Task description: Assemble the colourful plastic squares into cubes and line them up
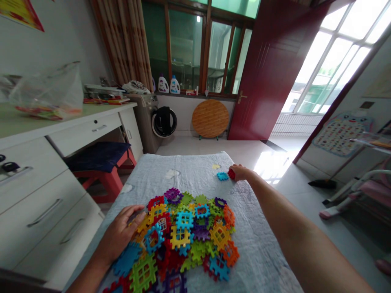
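A heap of interlocking plastic tiles in several colours, among them a yellow window tile (180, 237), lies on the blue cloth (189, 171). My left hand (124, 228) rests at the heap's left side, its fingers over a dark tile (136, 217); its grip on that tile is unclear. Out at the far right of the cloth, my right hand (240, 171) is closed on a red piece (231, 174). Just left of it, a light blue tile (222, 176) lies flat, apart from the heap.
White drawers (45, 215) and a red stool with a dark top (99, 156) stand on the left. Beyond the cloth are a washing machine (146, 122), a round wooden tabletop (210, 118) and a red door (262, 73). A pink-seated metal frame (374, 191) is at right.
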Motion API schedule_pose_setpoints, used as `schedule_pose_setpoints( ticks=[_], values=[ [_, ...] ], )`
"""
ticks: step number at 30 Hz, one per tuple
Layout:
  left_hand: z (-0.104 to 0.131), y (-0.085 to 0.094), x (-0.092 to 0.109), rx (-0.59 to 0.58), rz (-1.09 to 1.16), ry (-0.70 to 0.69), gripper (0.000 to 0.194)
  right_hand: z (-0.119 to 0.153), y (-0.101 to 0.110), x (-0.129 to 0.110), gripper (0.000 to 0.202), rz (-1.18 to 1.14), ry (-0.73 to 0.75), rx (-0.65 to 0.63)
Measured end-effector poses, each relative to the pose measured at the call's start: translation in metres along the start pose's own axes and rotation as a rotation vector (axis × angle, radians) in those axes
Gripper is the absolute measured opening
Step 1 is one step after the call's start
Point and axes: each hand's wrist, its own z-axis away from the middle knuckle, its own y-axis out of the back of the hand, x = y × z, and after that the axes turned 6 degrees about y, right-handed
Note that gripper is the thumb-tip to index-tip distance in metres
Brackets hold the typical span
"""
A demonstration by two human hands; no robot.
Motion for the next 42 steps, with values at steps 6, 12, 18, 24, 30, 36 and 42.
schedule_pose_setpoints(
  ticks=[6, 12, 18, 24, 30, 36, 42],
  values=[
    [0.001, 0.001, 0.003, 0.009, -0.004, -0.017, 0.041, 0.0, 0.012, -0.007, 0.085, 0.021, -0.008, 0.032],
    [0.001, 0.002, 0.006, 0.021, -0.002, -0.017, 0.042, -0.007, 0.014, -0.043, 0.069, 0.042, 0.121, 0.108],
    [0.002, 0.002, 0.008, -0.005, 0.013, -0.014, 0.043, -0.011, 0.007, -0.055, 0.054, 0.044, 0.125, 0.082],
    [0.004, 0.003, 0.011, -0.015, 0.021, -0.023, 0.041, -0.012, 0.008, -0.055, 0.058, 0.039, 0.101, 0.081],
    [0.003, 0.004, 0.015, -0.049, 0.026, -0.024, 0.042, 0.014, 0.022, -0.075, 0.067, -0.046, 0.105, 0.2],
    [0.005, 0.004, 0.019, -0.138, 0.066, -0.038, 0.043, 0.083, 0.021, -0.12, 0.046, -0.327, 0.4, 0.322],
    [0.013, 0.005, 0.034, -0.184, 0.123, -0.023, 0.046, 0.121, 0.021, -0.167, 0.037, -0.386, 0.479, 0.239]
  ],
)
